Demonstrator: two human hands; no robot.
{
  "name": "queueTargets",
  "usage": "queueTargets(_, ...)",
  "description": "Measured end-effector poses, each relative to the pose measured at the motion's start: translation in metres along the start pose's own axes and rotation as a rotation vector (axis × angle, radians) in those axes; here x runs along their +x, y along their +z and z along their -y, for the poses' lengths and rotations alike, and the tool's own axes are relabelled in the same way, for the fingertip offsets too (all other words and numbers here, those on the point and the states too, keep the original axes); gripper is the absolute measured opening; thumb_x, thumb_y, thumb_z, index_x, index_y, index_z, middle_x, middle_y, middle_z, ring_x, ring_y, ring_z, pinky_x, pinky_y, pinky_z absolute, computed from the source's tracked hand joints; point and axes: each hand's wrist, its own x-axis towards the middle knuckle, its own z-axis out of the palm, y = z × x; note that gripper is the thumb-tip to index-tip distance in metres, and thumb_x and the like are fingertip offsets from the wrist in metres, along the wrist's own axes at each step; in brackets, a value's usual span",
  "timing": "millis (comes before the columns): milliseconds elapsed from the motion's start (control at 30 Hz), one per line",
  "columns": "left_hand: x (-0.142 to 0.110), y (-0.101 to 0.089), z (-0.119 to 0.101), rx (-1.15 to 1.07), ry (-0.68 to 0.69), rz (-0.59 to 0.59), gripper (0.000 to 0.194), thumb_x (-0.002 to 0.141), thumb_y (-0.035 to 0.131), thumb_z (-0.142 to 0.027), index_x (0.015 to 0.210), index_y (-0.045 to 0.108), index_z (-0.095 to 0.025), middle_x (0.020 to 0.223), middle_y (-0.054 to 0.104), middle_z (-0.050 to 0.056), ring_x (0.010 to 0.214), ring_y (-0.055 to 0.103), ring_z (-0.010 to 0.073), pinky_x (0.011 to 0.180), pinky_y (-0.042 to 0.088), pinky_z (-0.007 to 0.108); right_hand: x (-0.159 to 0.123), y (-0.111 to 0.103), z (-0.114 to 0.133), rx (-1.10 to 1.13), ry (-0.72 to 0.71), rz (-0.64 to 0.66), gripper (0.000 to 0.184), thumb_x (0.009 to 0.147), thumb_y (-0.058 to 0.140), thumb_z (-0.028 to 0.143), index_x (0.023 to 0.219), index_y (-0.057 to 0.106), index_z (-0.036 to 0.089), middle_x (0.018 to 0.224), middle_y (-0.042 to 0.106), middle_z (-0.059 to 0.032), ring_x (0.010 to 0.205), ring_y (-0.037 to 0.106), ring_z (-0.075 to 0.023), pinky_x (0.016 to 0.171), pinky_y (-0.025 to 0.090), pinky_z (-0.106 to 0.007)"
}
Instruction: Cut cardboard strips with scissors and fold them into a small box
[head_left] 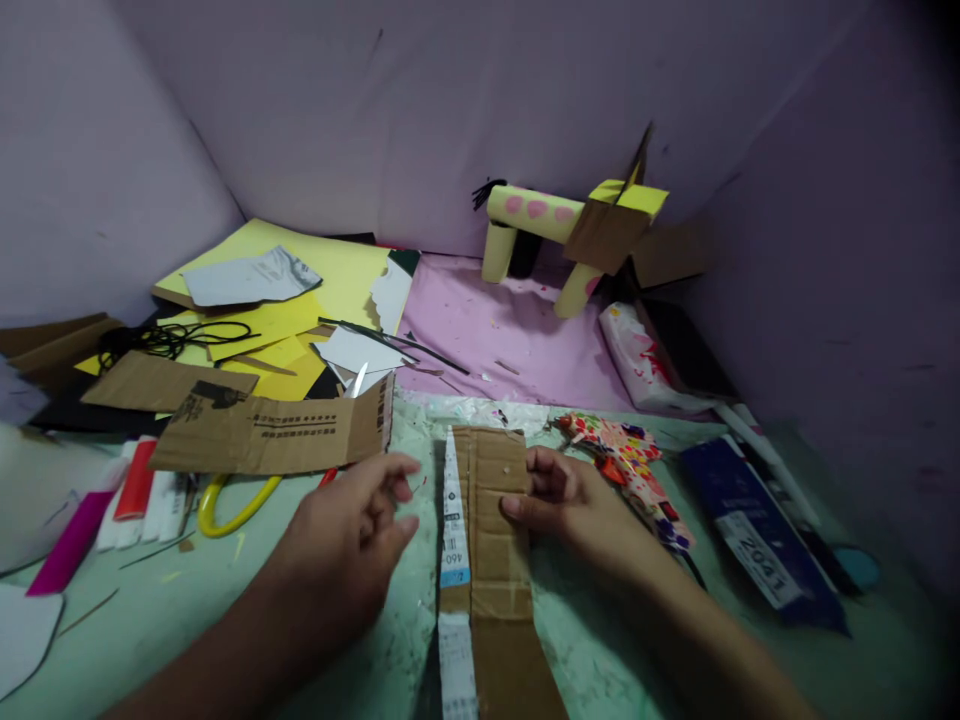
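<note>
A long strip of brown cardboard (499, 570) with creases across it stands in front of me, a white printed label along its left side. My right hand (559, 500) grips its right edge near the top, thumb on the near face. To the left of the strip, my left hand (360, 530) hovers with fingers half curled and a gap between thumb and fingertips; nothing shows in it. Behind that hand lie scissors with a yellow handle (240, 510), partly covered by a printed cardboard piece (277, 435).
A glue gun with a floral pattern (622, 450) lies to the right, beside a dark blue packet (757, 530). At the back stands a yellow-and-pink paper-roll animal (536, 215) with a cardboard head. Yellow sheets (337, 250), black cord (172, 340) and red-capped white markers (139, 490) fill the left.
</note>
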Motion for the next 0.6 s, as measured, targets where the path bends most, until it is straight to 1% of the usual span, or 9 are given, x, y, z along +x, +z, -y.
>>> queueTargets(67,0.015,-0.001,-0.009,-0.338,-0.308,0.134,0.038,0.071,0.052,-0.027,0.107,0.048,-0.014,0.079,0.057,0.003,0.041,0.047,0.0084,0.032,0.038,0.022,-0.001,0.000,0.001,0.014,-0.021,0.041,0.026,0.060,0.068,0.014,0.082,0.055,0.017,0.073,0.066,-0.0024,0.068,0.064,-0.0160,0.068,0.050,-0.032)
queueTargets(100,0.022,0.002,-0.013,-0.435,-0.412,0.144,0.043,0.069,0.054,-0.027,0.109,0.047,-0.013,0.075,0.055,0.000,0.038,0.045,0.0071,0.030,0.035,0.020,-0.001,0.000,0.002,0.013,-0.035,0.064,0.026,0.060,0.067,0.013,0.083,0.056,0.017,0.074,0.067,-0.0033,0.069,0.064,-0.0170,0.070,0.050,-0.033)
queueTargets(167,0.033,0.010,-0.019,-0.543,-0.497,0.205,0.039,0.066,0.058,-0.023,0.104,0.051,-0.014,0.064,0.052,-0.005,0.034,0.039,0.0052,0.029,0.030,0.018,0.001,0.001,0.002,0.007,-0.062,0.104,0.024,0.062,0.065,0.013,0.084,0.057,0.017,0.077,0.068,-0.0047,0.071,0.065,-0.0182,0.072,0.050,-0.035)
queueTargets(200,0.037,0.015,-0.020,-0.579,-0.496,0.225,0.033,0.064,0.059,-0.020,0.096,0.055,-0.014,0.058,0.050,-0.007,0.034,0.038,0.0050,0.031,0.031,0.018,0.002,0.002,0.002,0.002,-0.070,0.114,0.023,0.062,0.064,0.013,0.083,0.057,0.017,0.077,0.069,-0.0051,0.071,0.065,-0.0184,0.072,0.050,-0.035)
queueTargets(267,0.042,0.023,-0.022,-0.659,-0.470,0.285,0.022,0.060,0.060,-0.013,0.081,0.060,-0.015,0.054,0.055,-0.006,0.040,0.047,0.0072,0.042,0.043,0.021,0.005,0.000,0.002,-0.014,-0.066,0.121,0.022,0.061,0.065,0.013,0.081,0.057,0.017,0.078,0.068,-0.0053,0.072,0.064,-0.0181,0.072,0.050,-0.034)
queueTargets(333,0.044,0.026,-0.022,-0.732,-0.472,0.336,0.023,0.054,0.061,-0.008,0.077,0.062,-0.015,0.062,0.065,-0.002,0.056,0.061,0.0138,0.063,0.051,0.029,0.005,-0.003,0.004,-0.045,-0.055,0.146,0.024,0.060,0.068,0.014,0.081,0.057,0.016,0.081,0.068,-0.0060,0.074,0.064,-0.0178,0.072,0.049,-0.032)
queueTargets(400,0.045,0.026,-0.021,-0.756,-0.472,0.372,0.030,0.052,0.060,-0.006,0.080,0.064,-0.015,0.072,0.070,0.001,0.072,0.066,0.0199,0.074,0.051,0.034,0.004,-0.008,0.008,-0.079,-0.038,0.221,0.024,0.062,0.069,0.016,0.084,0.059,0.015,0.083,0.068,-0.0067,0.075,0.063,-0.0175,0.072,0.048,-0.031)
queueTargets(500,0.045,0.023,-0.021,-0.747,-0.419,0.386,0.032,0.053,0.057,-0.007,0.083,0.065,-0.015,0.080,0.072,0.002,0.081,0.067,0.0218,0.079,0.050,0.034,0.001,-0.013,0.014,-0.103,-0.019,0.328,0.025,0.065,0.066,0.018,0.089,0.062,0.014,0.082,0.068,-0.0059,0.074,0.063,-0.0166,0.072,0.047,-0.031)
queueTargets(600,0.044,0.022,-0.021,-0.724,-0.374,0.388,0.033,0.054,0.058,-0.010,0.085,0.065,-0.015,0.082,0.072,0.003,0.082,0.066,0.0227,0.078,0.050,0.035,0.001,-0.009,0.014,-0.117,-0.080,0.249,0.027,0.060,0.062,0.009,0.087,0.062,0.015,0.082,0.067,-0.0045,0.073,0.062,-0.0158,0.069,0.047,-0.029)
